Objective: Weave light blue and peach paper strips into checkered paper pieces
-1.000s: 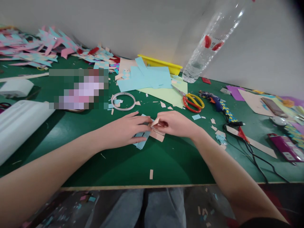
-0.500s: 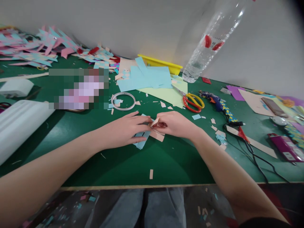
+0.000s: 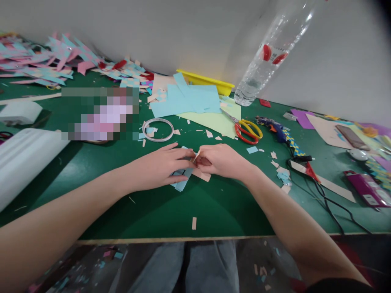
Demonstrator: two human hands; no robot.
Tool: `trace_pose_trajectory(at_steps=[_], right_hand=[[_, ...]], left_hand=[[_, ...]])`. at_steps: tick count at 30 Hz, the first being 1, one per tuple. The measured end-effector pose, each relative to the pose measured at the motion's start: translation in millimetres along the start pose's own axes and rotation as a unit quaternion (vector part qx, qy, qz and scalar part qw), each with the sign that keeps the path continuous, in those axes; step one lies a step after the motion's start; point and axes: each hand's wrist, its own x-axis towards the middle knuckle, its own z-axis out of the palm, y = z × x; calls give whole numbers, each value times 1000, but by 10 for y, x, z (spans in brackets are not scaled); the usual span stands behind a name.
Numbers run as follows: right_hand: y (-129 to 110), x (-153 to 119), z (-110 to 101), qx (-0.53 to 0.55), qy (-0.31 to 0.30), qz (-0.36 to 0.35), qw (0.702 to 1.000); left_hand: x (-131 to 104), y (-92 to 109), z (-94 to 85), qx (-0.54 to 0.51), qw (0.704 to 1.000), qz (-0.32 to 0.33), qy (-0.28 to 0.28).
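My left hand [image 3: 159,167] lies over light blue paper strips [image 3: 182,184] on the green table, its fingers spread and pressing them down. Right beside it, my right hand [image 3: 221,160] pinches the end of a peach paper strip [image 3: 197,156] between thumb and forefinger. Other peach strips [image 3: 202,175] stick out to the right from the blue ones, below my right fingers. Where the blue and peach strips meet is mostly hidden by my fingertips.
Behind my hands are a silvery ring [image 3: 158,130], blue sheets [image 3: 195,99] and scissors [image 3: 249,131]. A tilted bottle [image 3: 259,65] leans at the wall. Black cables [image 3: 325,199] and a purple box [image 3: 366,189] lie right; a white object [image 3: 27,162] is left.
My right fingers have closed in and turned slightly, moving a little left, and the pinched peach strip now stands more edge-on. My left hand has hardly moved.
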Motion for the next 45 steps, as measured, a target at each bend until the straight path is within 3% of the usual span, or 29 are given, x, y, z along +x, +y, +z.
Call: trace_pose_trajectory(at_steps=[22,27,33,35,41,45], right_hand=[[68,13,42,55,27,49,997],[150,9,17,50,73,73,993],[356,-33,-13,-1,246,156,957],[451,-52,-14,-42,275,167,946],[604,-73,34,-164,258,125,944],[520,-57,11,-173,311,111,928]], left_hand=[[1,-15,5,15,1000,5,-12],[6,-9,-5,15,1000,8,-5],[1,-9,0,21,1000,13,4],[-3,-14,5,23,1000,14,2],[1,-8,0,21,1000,14,-2],[-5,-2,8,14,1000,13,4]])
